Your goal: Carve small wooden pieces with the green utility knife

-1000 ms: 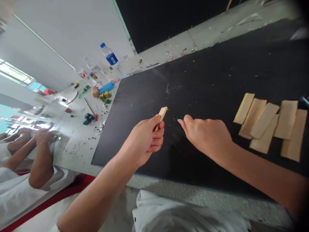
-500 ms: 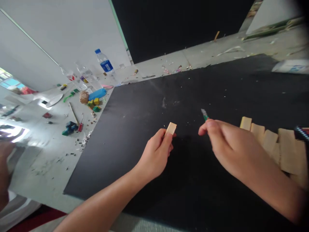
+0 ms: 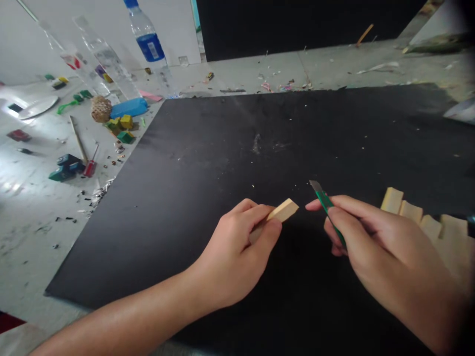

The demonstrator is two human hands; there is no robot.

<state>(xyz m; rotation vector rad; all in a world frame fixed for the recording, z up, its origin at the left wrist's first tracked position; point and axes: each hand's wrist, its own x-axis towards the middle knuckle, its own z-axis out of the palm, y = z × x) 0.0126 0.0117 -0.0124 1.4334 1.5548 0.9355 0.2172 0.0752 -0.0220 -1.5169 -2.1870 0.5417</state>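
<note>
My left hand [image 3: 237, 252] grips a small pale wooden block [image 3: 285, 211], whose end sticks out past the thumb and forefinger toward the right. Its lower part is hidden inside the fist. Across a narrow gap, my right hand [image 3: 374, 237] is closed round a green utility knife [image 3: 330, 210] with a short blade out, pointing up and to the left. Blade and block are apart. Beyond my right wrist, several pale wooden pieces [image 3: 430, 226] lie side by side on the black board [image 3: 208, 143], partly covered by my forearm.
Along the left stand plastic bottles [image 3: 150, 47]. Near them lie a blue object [image 3: 129, 107], a woven ball [image 3: 101, 109], yellow and green cubes [image 3: 126, 137], a red-handled screwdriver [image 3: 90, 167] and a stick [image 3: 78, 140]. Scraps litter the tabletop [image 3: 256, 79] behind the board; an upright black panel [image 3: 297, 24] rises there.
The view has shifted closer and lower. My left hand has turned the block from upright to leaning right. My right hand has rotated, so more of the green knife handle shows.
</note>
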